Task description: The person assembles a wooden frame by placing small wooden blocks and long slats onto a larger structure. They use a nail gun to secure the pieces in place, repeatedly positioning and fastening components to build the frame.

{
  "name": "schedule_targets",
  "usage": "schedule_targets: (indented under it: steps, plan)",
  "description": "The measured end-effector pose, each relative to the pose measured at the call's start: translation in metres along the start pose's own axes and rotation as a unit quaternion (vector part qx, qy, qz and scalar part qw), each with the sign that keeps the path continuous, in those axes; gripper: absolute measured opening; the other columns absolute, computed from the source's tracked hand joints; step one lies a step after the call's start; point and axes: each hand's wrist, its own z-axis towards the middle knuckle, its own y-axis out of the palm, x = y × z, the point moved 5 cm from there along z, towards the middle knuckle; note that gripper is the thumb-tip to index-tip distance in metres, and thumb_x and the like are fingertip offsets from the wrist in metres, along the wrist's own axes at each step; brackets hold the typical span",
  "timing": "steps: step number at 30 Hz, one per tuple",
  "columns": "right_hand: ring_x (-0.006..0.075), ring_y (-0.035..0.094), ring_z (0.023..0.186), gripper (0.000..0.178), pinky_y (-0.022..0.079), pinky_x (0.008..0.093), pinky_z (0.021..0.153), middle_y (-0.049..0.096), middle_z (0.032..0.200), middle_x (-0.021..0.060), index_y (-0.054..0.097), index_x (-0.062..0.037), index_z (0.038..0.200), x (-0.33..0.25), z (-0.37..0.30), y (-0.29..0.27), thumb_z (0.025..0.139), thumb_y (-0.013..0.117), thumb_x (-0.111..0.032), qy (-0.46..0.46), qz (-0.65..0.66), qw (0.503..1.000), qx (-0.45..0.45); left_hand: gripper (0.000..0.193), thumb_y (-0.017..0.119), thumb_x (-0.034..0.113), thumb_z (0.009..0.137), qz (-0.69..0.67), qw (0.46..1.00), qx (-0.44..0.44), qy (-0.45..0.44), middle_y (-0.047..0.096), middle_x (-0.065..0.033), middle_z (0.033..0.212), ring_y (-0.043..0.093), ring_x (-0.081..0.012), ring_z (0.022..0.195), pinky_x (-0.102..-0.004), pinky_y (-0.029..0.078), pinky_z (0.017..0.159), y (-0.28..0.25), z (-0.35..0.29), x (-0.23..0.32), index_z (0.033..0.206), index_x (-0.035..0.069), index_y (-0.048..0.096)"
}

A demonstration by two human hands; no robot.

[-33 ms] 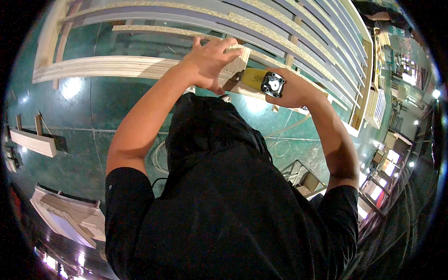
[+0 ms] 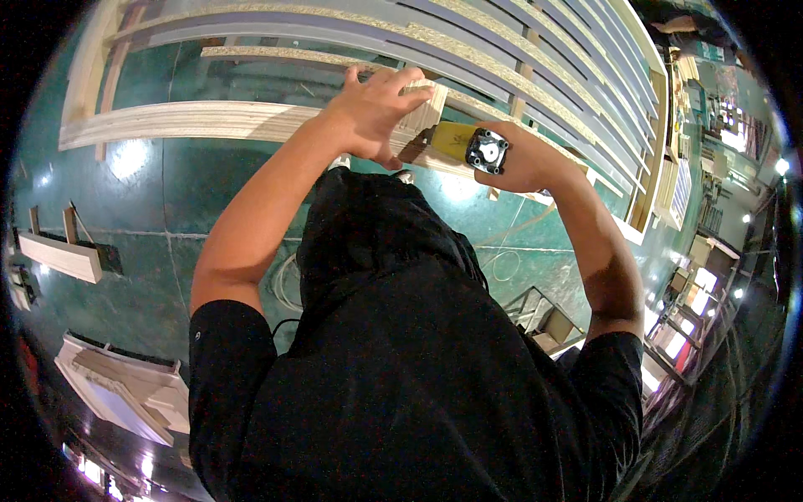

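Gleaming green, the floor [image 2: 134,201] spreads beneath one pale wooden lattice [image 2: 88,79], its slats [image 2: 268,52] speckled like chipboard. At upper centre, the right hand [image 2: 523,159] clenches one yellow-and-black power tool [image 2: 454,140]; the left hand [image 2: 374,109] splays over one striped wood block [image 2: 430,106], whether gripping it I can't tell.
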Motion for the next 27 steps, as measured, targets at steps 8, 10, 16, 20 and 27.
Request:
schedule_targets:
  steps: [8,10,16,20,27]
  plan:
    - [0.0349,0.063,0.120,0.072,0.051,0.0407,0.101,0.064,0.129,0.0217,0.056,-0.0035,0.135,0.021,-0.057,0.018,0.073,0.086,-0.022,0.095,0.043,0.993,0.052,0.128,0.099,0.044,0.042,-0.006,1.000,-0.014,-0.002,0.036,-0.0083,0.161,0.039,-0.0341,0.146,-0.0648,0.029,0.114,-0.006,0.006,0.000,0.155,0.023,0.043]
    - [0.0327,0.066,0.115,0.068,0.052,0.0410,0.102,0.070,0.122,0.0182,0.062,-0.0044,0.132,0.041,-0.092,0.040,0.072,0.086,-0.023,0.213,0.079,0.973,0.034,0.125,0.098,0.043,0.045,-0.009,1.000,-0.011,-0.005,0.035,-0.0081,0.161,0.038,-0.0348,0.146,-0.0645,0.028,0.115,-0.006,0.002,0.000,0.155,0.022,0.043]
    - [0.0222,0.068,0.076,0.043,0.055,0.0375,0.069,0.072,0.090,0.0111,0.067,0.0004,0.116,0.174,-0.181,0.266,0.078,0.076,-0.016,0.360,0.409,0.834,0.089,0.083,0.087,0.029,0.074,-0.066,0.994,-0.082,0.003,0.048,-0.0087,0.152,0.049,-0.0339,0.139,-0.0563,0.034,0.116,-0.015,0.025,-0.009,0.148,0.021,0.050]
    - [0.0249,0.067,0.068,0.030,0.052,0.0422,0.062,0.069,0.077,0.0146,0.071,0.0026,0.099,0.243,-0.264,0.474,0.082,0.069,-0.022,0.568,0.363,0.732,0.101,0.068,0.082,0.018,0.079,-0.056,0.987,-0.150,-0.024,0.050,-0.0078,0.152,0.050,-0.0346,0.138,-0.0505,0.038,0.116,-0.043,0.043,0.011,0.141,0.021,0.054]
    - [0.0278,0.067,0.071,0.033,0.052,0.0463,0.065,0.070,0.084,0.0126,0.070,0.0011,0.098,0.231,-0.383,0.699,0.078,0.075,-0.025,0.552,0.528,0.634,0.121,0.100,0.093,0.037,0.060,0.093,0.980,-0.167,-0.044,0.052,-0.0110,0.152,0.047,-0.0333,0.141,-0.0519,0.036,0.117,-0.028,0.070,0.011,0.147,0.016,0.050]
